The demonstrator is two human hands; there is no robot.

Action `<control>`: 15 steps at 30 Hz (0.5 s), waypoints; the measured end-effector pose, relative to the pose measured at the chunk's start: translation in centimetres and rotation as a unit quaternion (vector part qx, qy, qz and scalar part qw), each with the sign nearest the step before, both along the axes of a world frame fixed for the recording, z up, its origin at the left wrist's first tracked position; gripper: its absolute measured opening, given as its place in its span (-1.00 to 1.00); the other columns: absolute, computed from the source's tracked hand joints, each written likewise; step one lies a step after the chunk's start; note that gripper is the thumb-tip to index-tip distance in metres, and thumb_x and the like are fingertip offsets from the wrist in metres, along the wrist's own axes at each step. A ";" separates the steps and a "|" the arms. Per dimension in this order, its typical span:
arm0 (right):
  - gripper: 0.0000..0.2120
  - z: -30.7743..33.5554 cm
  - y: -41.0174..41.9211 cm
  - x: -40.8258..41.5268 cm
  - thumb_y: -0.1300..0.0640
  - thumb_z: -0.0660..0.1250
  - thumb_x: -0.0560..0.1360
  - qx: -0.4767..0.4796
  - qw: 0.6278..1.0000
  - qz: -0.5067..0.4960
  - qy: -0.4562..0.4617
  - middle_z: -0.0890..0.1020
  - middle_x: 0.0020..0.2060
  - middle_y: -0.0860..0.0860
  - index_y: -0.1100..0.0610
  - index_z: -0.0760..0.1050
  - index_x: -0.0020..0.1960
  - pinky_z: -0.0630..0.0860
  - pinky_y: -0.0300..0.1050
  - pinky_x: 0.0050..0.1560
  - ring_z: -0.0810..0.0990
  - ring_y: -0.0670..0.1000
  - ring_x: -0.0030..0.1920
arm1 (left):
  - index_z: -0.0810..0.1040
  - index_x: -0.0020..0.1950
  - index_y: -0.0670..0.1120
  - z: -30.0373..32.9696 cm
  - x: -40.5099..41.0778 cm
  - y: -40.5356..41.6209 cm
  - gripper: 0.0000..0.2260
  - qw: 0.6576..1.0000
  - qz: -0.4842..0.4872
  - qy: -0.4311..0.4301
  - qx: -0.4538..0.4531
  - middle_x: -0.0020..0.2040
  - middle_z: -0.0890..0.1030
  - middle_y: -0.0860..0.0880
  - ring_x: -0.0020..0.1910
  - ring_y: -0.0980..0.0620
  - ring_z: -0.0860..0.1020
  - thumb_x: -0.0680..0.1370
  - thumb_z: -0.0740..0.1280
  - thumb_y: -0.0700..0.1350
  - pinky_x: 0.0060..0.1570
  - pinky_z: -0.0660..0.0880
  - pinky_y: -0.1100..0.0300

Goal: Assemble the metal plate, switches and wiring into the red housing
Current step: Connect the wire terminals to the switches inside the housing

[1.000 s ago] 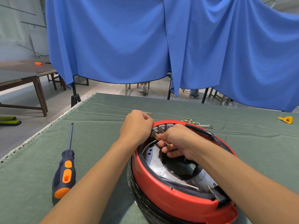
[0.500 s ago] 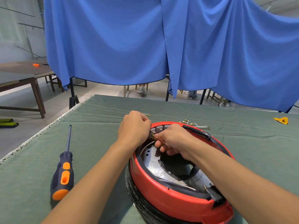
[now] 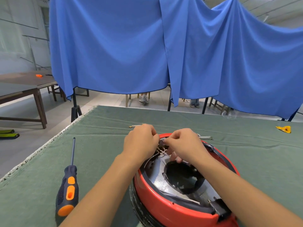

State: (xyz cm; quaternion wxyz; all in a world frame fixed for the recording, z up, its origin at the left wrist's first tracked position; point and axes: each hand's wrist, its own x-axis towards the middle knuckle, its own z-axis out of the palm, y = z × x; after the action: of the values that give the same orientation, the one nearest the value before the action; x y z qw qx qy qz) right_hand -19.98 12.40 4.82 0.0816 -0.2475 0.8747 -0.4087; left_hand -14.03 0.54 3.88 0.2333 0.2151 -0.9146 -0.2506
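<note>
Two hands meet at the far rim of the round red plastic housing (image 3: 165,208). The left hand (image 3: 140,143) curls at the switch block; the right hand (image 3: 183,145) pinches thin white wires (image 3: 161,153) above the shiny perforated metal plate (image 3: 157,177). Tugging could likely unseat a slippery terminal.

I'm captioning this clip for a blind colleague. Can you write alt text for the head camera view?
Two hands, left hand and right hand, work on white wires at the far rim of a red housing holding a shiny metal plate, on a green cloth-covered table. An orange-and-black screwdriver lies to the left; blue curtains hang behind.
</note>
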 end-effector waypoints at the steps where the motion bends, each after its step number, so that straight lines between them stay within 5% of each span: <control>1: -0.82 0.3 0.4 -0.4 0.18 0.29 0.44 -0.009 1.000 -0.013 0.015 0.65 -0.50 -0.01 0.18 0.58 -0.30 0.50 -0.22 -0.52 0.61 -0.06 -0.53 | 0.59 0.01 0.02 0.0 -0.1 0.0 -0.83 1.000 -0.009 -0.008 -0.021 -0.02 0.64 0.00 0.00 -0.10 0.56 0.53 0.26 0.02 -0.10 0.45 0.09; 6: -0.82 1.5 2.6 -4.3 0.16 0.29 0.42 -0.018 0.993 -0.090 0.076 0.66 -0.44 -0.01 0.11 0.56 -0.34 0.62 0.07 -0.15 0.66 0.06 -0.27 | 0.52 0.14 0.05 -0.1 -0.2 0.0 -0.76 0.994 -0.060 -0.030 -0.088 0.12 0.59 0.03 0.12 -0.04 0.52 0.56 0.24 0.11 -0.06 0.40 0.12; 10: -0.82 1.4 4.4 -8.8 0.22 0.25 0.40 0.010 0.982 -0.162 0.096 0.66 -0.33 0.02 0.08 0.57 -0.31 0.61 0.14 -0.05 0.64 0.16 -0.14 | 0.51 0.15 0.05 -0.1 -0.2 -0.1 -0.76 0.994 -0.069 -0.035 -0.080 0.12 0.59 -0.01 0.11 -0.10 0.53 0.56 0.24 0.11 -0.05 0.41 0.09; 13: -0.80 0.0 5.3 -11.8 0.24 0.24 0.45 0.111 0.977 -0.163 0.086 0.65 -0.22 0.04 0.05 0.61 -0.13 0.59 0.11 0.03 0.64 0.18 -0.11 | 0.50 0.16 0.06 -0.3 -0.4 -0.2 -0.76 0.993 -0.069 -0.031 -0.089 0.11 0.60 -0.01 0.09 -0.10 0.53 0.56 0.24 0.12 -0.09 0.39 0.11; 15: -0.76 -1.4 5.5 -13.3 0.21 0.26 0.50 0.203 0.967 -0.129 0.087 0.65 0.06 0.05 0.02 0.59 0.10 0.52 0.04 0.16 0.61 0.14 0.07 | 0.50 0.17 0.06 -0.4 -0.5 -0.3 -0.75 0.992 -0.067 -0.032 -0.098 0.10 0.60 0.00 0.09 -0.09 0.53 0.57 0.22 0.13 -0.12 0.37 0.13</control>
State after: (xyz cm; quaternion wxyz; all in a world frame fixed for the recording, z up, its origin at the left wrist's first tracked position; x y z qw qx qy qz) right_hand -33.28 17.89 3.43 0.0003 -0.1457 0.9675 -0.2069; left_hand -14.53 0.27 3.44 0.2068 0.1372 -0.9541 -0.1678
